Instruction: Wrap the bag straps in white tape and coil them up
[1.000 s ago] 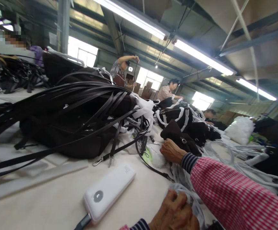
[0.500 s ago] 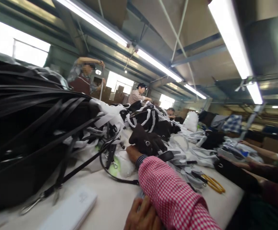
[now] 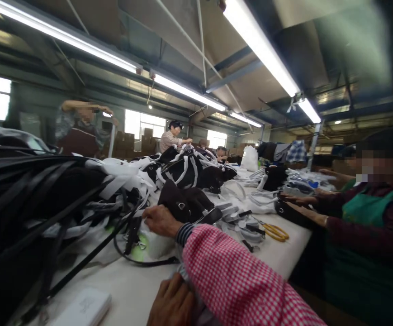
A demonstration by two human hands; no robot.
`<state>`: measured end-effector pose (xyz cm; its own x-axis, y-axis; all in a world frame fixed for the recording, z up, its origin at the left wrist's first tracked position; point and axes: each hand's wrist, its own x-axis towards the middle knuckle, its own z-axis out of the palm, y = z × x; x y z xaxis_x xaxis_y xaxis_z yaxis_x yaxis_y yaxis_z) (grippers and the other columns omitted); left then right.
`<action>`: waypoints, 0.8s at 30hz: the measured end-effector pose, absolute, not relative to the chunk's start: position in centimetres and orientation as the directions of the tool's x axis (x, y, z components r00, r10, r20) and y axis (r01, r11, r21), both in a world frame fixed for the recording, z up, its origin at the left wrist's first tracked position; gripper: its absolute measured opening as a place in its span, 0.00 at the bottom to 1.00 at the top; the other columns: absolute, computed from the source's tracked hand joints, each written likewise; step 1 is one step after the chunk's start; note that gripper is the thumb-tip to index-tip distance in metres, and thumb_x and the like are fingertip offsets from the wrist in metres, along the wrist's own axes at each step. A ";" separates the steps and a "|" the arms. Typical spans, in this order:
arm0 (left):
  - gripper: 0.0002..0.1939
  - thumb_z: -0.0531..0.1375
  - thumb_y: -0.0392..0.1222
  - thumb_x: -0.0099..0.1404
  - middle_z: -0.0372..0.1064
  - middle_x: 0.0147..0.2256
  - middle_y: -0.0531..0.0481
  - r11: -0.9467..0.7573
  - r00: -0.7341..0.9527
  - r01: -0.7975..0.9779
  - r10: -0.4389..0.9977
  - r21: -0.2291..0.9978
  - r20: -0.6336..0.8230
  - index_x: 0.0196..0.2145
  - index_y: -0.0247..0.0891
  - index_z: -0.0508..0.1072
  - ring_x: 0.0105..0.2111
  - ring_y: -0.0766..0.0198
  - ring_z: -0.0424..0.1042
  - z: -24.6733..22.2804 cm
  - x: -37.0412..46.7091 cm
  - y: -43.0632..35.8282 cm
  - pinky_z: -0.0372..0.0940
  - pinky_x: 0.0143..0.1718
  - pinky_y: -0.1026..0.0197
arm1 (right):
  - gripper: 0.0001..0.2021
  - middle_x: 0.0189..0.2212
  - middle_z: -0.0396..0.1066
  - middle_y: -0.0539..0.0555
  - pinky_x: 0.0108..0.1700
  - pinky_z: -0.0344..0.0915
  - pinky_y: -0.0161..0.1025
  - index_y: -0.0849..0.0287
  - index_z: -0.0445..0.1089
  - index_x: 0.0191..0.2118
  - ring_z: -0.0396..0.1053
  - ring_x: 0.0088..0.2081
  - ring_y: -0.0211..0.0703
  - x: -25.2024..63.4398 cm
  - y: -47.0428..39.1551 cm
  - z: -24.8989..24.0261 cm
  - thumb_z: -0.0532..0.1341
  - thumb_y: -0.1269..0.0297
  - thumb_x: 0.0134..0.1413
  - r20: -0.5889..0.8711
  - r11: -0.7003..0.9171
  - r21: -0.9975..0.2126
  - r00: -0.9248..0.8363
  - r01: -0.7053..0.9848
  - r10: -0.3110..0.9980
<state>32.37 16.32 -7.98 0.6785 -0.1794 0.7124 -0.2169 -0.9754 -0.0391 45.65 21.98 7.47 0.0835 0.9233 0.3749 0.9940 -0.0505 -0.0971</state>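
a dark brown bag [image 3: 186, 203] lies on the white table [image 3: 135, 285] among straps, and the right hand [image 3: 160, 220], fingers curled loosely, rests just beside its near end over a clear plastic bag [image 3: 153, 244]. the left hand [image 3: 172, 303] sits low at the table edge, its grip hidden behind the pink checked sleeve [image 3: 237, 280]. yellow scissors [image 3: 276, 232] lie further right.

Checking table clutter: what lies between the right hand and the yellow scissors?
Head view: a dark brown bag by the right hand, then white straps before the yellow scissors.
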 end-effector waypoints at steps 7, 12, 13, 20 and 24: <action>0.01 0.60 0.37 0.59 0.73 0.35 0.45 -0.856 0.809 -0.074 0.249 0.512 0.532 0.31 0.41 0.70 0.41 0.50 0.70 -2.1 29.4 14.1 0.64 0.43 0.53 | 0.02 0.26 0.73 0.46 0.32 0.65 0.31 0.60 0.73 0.35 0.71 0.25 0.34 45.7 13.3 13.0 0.62 0.70 0.57 0.639 0.243 -0.471 0.137 0.848 0.757; 0.12 0.61 0.49 0.63 0.68 0.32 0.50 -0.670 0.769 -0.042 0.452 0.742 0.452 0.26 0.40 0.68 0.34 0.55 0.69 -0.6 28.9 14.2 0.61 0.37 0.58 | 0.03 0.23 0.69 0.46 0.27 0.62 0.32 0.59 0.71 0.33 0.67 0.22 0.36 49.1 4.6 13.7 0.62 0.66 0.55 0.722 0.090 -0.539 0.404 0.838 0.561; 0.14 0.61 0.52 0.64 0.68 0.32 0.51 -0.612 0.762 -0.046 0.490 0.790 0.424 0.27 0.40 0.70 0.34 0.56 0.68 -0.4 28.8 14.5 0.61 0.37 0.58 | 0.03 0.23 0.69 0.46 0.27 0.61 0.33 0.59 0.71 0.33 0.66 0.22 0.37 49.7 3.1 13.8 0.62 0.66 0.55 0.742 0.040 -0.524 0.433 0.850 0.511; 0.20 0.74 0.57 0.50 0.76 0.32 0.51 0.059 0.693 -0.225 0.712 0.973 0.117 0.33 0.38 0.80 0.36 0.57 0.71 1.4 28.5 18.5 0.65 0.34 0.64 | 0.08 0.32 0.74 0.53 0.39 0.60 0.37 0.60 0.74 0.38 0.69 0.34 0.41 49.5 0.0 9.9 0.58 0.74 0.58 0.720 -0.247 -0.232 0.337 0.941 0.606; 0.15 0.73 0.47 0.52 0.79 0.38 0.48 0.238 0.660 -0.357 0.749 0.903 0.064 0.35 0.37 0.81 0.41 0.57 0.75 2.3 27.9 19.3 0.70 0.34 0.68 | 0.11 0.28 0.74 0.47 0.35 0.61 0.33 0.58 0.76 0.43 0.70 0.30 0.39 47.4 2.3 4.5 0.68 0.71 0.52 0.470 -0.069 -0.315 0.218 0.947 0.855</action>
